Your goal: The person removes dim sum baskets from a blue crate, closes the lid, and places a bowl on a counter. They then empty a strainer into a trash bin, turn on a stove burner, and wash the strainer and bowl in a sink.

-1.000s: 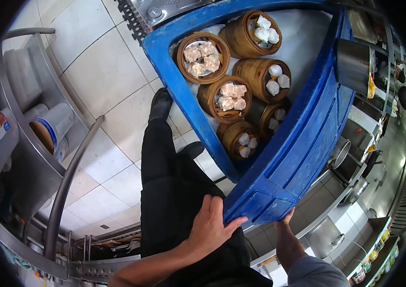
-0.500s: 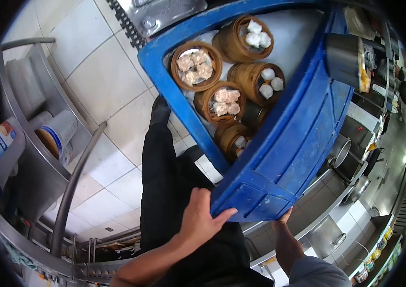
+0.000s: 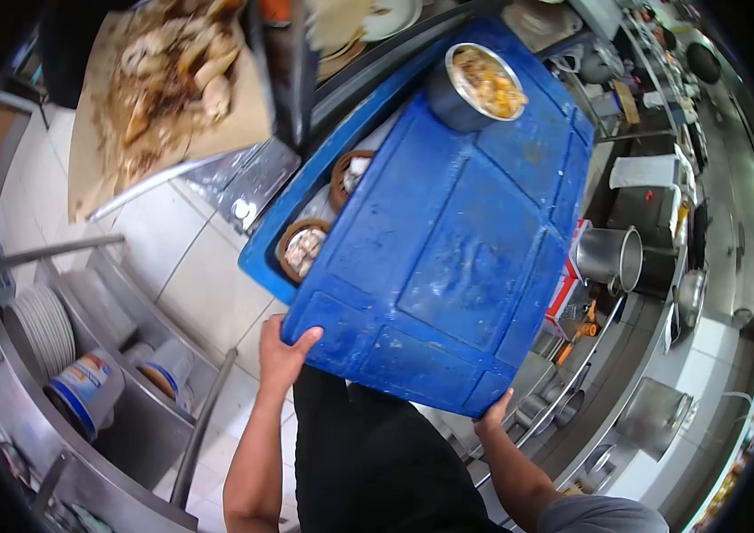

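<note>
The big blue lid (image 3: 474, 258) sits over most of the blue box (image 3: 258, 259), with a pot (image 3: 450, 103) of food at its far end. The left hand (image 3: 283, 357) and right hand (image 3: 491, 417) hold the lid's near corners. Two round baskets (image 3: 286, 258) peek out.

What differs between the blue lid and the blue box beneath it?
The blue lid is gripped by the left hand and right hand; neither grips the blue box. The lid bears a metal pot of food; the box holds bamboo steamers. The lid looks darker than the box. Both are blue.
</note>
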A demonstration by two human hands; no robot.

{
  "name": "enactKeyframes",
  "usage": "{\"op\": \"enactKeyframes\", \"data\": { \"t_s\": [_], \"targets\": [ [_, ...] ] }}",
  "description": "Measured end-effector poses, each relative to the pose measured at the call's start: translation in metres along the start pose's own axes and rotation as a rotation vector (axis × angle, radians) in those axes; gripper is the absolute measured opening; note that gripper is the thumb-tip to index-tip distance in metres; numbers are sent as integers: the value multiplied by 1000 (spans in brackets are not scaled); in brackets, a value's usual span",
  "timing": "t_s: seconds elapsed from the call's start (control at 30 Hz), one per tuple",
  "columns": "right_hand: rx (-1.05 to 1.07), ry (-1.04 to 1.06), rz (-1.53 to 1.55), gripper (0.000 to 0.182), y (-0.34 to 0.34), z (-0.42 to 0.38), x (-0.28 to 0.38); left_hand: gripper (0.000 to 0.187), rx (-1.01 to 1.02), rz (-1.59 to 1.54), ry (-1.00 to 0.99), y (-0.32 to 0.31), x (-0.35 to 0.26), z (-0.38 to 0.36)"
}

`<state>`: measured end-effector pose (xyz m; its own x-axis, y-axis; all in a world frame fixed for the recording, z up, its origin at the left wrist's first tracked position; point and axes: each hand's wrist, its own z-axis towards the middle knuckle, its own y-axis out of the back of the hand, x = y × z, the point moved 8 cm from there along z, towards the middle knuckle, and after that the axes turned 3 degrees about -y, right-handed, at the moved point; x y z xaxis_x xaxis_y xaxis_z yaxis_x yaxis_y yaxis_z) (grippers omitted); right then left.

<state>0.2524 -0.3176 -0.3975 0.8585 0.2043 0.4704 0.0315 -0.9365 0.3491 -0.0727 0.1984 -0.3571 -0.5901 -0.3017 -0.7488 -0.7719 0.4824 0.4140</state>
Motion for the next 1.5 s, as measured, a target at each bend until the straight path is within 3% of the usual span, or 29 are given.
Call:
{"op": "enactKeyframes", "data": {
  "t_s": [0.07, 0.13, 0.2, 0.37, 0.5, 0.63, 0.73, 0.8, 0.87, 0.93, 1.0, 1.03, 1.17, 1.4, 1.5],
  "targets": [
    [9, 13, -21, 94, -23, -16, -8, 59, -44, -25, -3, 8, 11, 17],
    [127, 118, 78, 93, -20, 15, -32, 55, -60, -85, -41, 10, 2, 29],
    [100, 121, 61, 91, -21, 26, -53, 51, -54, -112, -46, 18, -8, 37],
    [50, -154, 105, 87, -57, -52, -42, 45, 0, -139, -51, 32, -11, 54],
    [148, -98, 206, 84, -58, -22, -66, 44, 52, -203, 39, 31, -5, 62],
    [218, -124, 266, 74, -61, -46, -60, 54, 16, -177, 150, 28, -14, 56],
    [68, -28, 207, 46, -47, -50, -69, 59, 63, -111, 127, 39, -6, 68],
    [8, 86, 162, 43, -50, -61, -59, 59, 36, 4, 135, 29, -38, 52],
    [-11, 77, 115, 47, -48, -62, -63, 61, 137, -60, 171, 20, -35, 56],
    [49, -3, 118, 50, -48, -77, -51, 64, 180, 92, 159, 37, -32, 74],
    [21, 95, 119, 51, -53, -82, -66, 73, 198, 220, 249, 40, -34, 80],
    [64, 75, 152, 51, -55, -87, -68, 79, 81, 274, 206, 49, -31, 89],
    [179, 164, 226, 45, -55, -96, -66, 90, -35, 485, 242, 51, -51, 94],
    [450, 145, 283, 55, -69, -111, -65, 100, 47, 383, 302, 96, -56, 147],
    [499, 153, 296, 58, -72, -115, -61, 106, 119, 417, 283, 77, -55, 145]
  ]
}}
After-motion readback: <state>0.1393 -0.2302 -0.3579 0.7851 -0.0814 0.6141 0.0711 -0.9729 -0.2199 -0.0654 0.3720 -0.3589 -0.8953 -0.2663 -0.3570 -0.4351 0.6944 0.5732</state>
